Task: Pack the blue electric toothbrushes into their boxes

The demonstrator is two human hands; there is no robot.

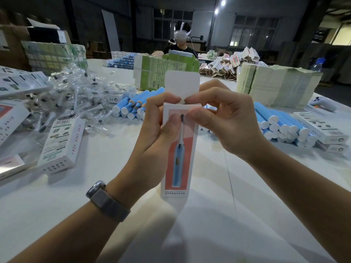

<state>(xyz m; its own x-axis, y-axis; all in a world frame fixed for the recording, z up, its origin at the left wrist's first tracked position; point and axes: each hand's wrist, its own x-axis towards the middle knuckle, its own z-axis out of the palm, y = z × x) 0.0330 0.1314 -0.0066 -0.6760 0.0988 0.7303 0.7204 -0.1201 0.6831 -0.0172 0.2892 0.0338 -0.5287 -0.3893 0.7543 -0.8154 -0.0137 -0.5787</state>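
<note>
Left hand (pixel 159 128) grips the toothbrush box (pixel 179 149) upright over the table (pixel 209 234), thumb on the printed front, likely steadying it. Right hand (pixel 224 120) pinches at the box mouth below the raised top flap (pixel 182 85), probably tucking. Contents can't be seen. Blue toothbrush handles (pixel 281 128) lie piled right of the box, more behind it.
</note>
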